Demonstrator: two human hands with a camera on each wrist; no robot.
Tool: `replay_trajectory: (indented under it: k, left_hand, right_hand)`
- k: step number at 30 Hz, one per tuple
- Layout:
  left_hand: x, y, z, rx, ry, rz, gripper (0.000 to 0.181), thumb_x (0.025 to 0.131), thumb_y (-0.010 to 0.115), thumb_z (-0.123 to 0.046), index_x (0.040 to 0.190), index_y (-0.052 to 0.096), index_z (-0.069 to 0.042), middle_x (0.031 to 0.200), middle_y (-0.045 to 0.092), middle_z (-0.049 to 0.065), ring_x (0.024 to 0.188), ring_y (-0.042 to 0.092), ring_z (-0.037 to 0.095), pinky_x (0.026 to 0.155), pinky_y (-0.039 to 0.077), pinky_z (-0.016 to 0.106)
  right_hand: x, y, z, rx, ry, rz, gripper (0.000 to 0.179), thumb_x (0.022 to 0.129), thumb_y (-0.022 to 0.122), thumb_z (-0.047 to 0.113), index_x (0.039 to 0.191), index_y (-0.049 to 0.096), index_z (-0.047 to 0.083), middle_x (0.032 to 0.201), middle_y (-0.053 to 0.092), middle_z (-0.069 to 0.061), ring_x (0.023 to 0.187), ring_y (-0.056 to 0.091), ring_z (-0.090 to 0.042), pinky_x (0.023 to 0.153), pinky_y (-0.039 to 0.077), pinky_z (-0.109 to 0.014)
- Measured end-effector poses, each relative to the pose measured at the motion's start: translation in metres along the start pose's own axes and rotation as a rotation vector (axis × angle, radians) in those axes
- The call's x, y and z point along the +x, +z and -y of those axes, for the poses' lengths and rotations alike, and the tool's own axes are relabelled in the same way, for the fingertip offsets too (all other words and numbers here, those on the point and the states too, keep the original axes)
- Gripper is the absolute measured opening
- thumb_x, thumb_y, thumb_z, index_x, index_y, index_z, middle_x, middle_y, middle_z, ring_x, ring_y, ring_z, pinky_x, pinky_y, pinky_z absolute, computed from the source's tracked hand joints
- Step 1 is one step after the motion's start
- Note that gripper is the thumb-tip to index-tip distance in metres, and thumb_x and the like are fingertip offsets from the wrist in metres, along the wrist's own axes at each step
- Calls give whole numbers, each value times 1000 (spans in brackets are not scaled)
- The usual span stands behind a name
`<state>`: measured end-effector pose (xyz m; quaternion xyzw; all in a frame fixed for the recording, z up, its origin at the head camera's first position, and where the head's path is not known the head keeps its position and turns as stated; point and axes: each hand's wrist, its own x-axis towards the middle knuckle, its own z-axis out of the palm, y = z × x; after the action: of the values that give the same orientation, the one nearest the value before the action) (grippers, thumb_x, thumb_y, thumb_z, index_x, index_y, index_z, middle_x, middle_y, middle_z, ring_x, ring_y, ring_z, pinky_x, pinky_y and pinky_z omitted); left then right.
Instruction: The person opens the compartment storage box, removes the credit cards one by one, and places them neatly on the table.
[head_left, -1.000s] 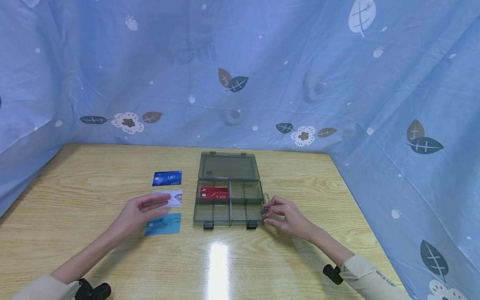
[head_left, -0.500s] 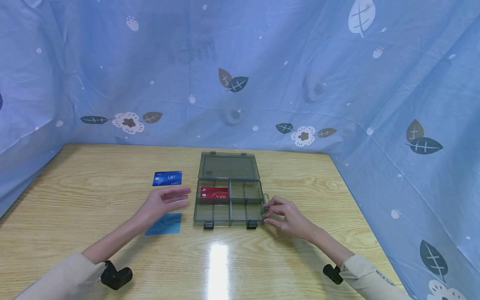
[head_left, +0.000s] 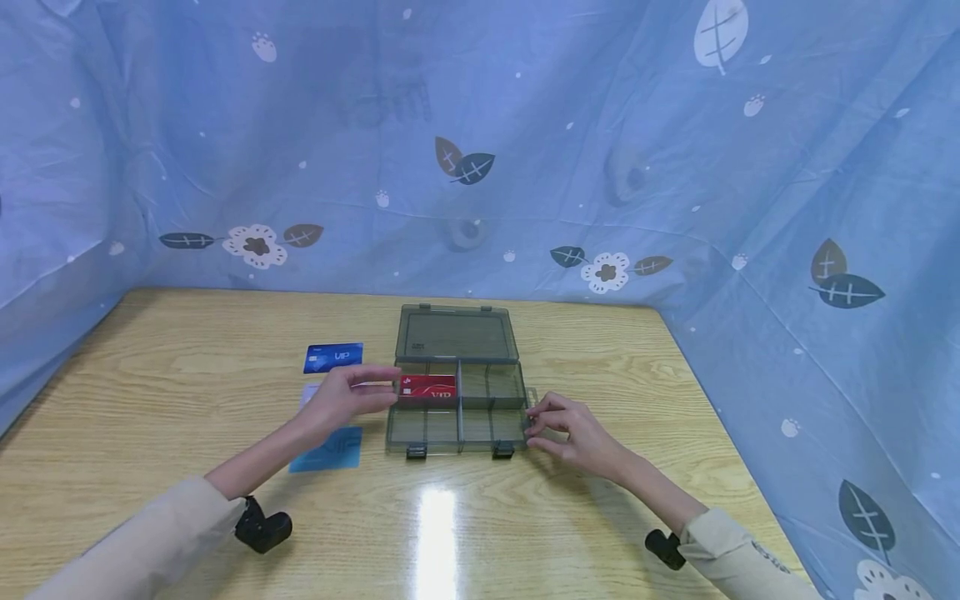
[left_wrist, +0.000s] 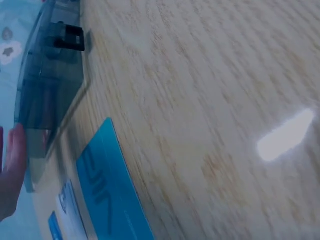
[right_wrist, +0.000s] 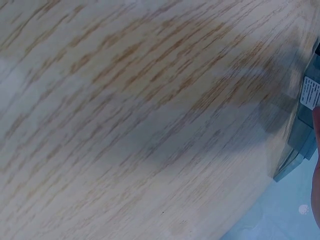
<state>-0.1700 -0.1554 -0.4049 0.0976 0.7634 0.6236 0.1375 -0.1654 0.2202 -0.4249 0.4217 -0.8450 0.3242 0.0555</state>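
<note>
A grey see-through storage box (head_left: 460,427) sits on the table with its lid (head_left: 457,335) laid back. A red VIP card (head_left: 427,386) lies in its back left compartment. My left hand (head_left: 341,400) is at the box's left wall, fingers fairly straight and pointing at the red card. Whether they touch the box cannot be told. On the right, my right hand (head_left: 572,433) holds the box's side with bent fingers; a fingertip (right_wrist: 316,122) meets the wall beside a white label. Left of the box lie a dark blue card (head_left: 332,356), a white card (left_wrist: 72,210) and a light blue card (head_left: 330,450).
The box has two black latches (head_left: 416,452) along its front. Dividers split it into several compartments. A bright light reflection (head_left: 437,533) falls on the wooden table (head_left: 187,358). Behind the table hangs a blue patterned cloth (head_left: 337,150).
My left hand has moved right from above the white and light blue cards to the box's left wall. My right hand, the box and the red card have stayed in place.
</note>
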Motion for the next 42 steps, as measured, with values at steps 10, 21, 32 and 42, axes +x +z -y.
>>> replay_trajectory:
  k: [10, 21, 32, 42]
  left_hand:
    - [15, 8, 5, 105, 7, -87, 33, 88, 66, -1, 120, 62, 6, 128, 56, 24, 105, 63, 34, 79, 55, 36]
    - [25, 15, 3, 266, -10, -116, 23, 90, 65, -5, 111, 67, 6, 125, 58, 26, 93, 69, 32, 75, 56, 38]
    - [38, 16, -6, 419, -48, -48, 25, 90, 64, -6, 113, 68, 3, 121, 60, 25, 81, 70, 25, 70, 56, 33]
    - [55, 24, -20, 747, -33, 63, 26, 87, 69, -8, 106, 69, 9, 103, 68, 23, 52, 55, 16, 51, 39, 22]
  right_hand:
    - [0, 0, 0, 9, -3, 3, 4, 85, 74, 15, 81, 72, 13, 98, 62, -6, 96, 63, -24, 77, 54, -35]
    - [0, -1, 1, 3, 14, 15, 4, 85, 73, 16, 81, 72, 15, 98, 62, -6, 97, 63, -23, 77, 54, -35]
    - [-1, -6, 1, -15, 33, 27, 7, 81, 76, 7, 82, 72, 14, 98, 61, -5, 97, 63, -22, 79, 53, -36]
    - [-1, -7, -2, -17, 16, 37, 5, 85, 73, 15, 81, 72, 14, 98, 61, -5, 96, 63, -22, 79, 53, -36]
